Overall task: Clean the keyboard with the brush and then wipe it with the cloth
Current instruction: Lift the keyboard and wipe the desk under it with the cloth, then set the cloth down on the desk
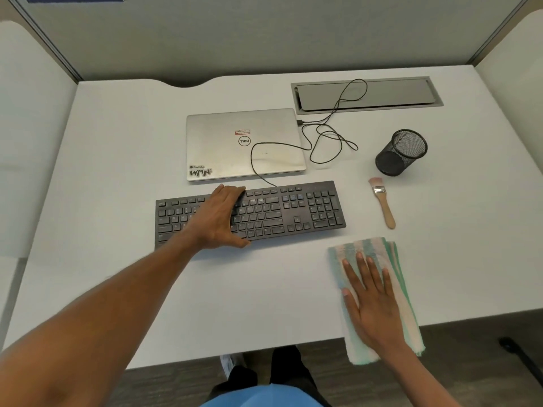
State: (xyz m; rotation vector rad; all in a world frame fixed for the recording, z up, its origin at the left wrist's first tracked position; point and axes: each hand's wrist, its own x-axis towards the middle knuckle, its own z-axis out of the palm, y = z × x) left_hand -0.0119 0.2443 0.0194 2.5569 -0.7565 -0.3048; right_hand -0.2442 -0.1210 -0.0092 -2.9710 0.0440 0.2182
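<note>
A black keyboard [293,210] lies across the middle of the white desk [123,160]. My left hand [221,218] spans its middle, fingers curled over the far edge and thumb against the near edge, gripping it. A folded cloth [379,251] with green and white stripes lies at the front right, its near end hanging over the desk edge. My right hand [373,301] rests flat on the cloth with straight fingers. A brush [383,205] with a wooden handle and pink bristles lies on the desk just right of the keyboard, untouched.
A closed silver laptop [244,145] sits behind the keyboard, with a black cable [329,136] looping from it across the desk. A black mesh pen cup [401,152] stands behind the brush. A grey cable hatch [367,94] lies at the back right.
</note>
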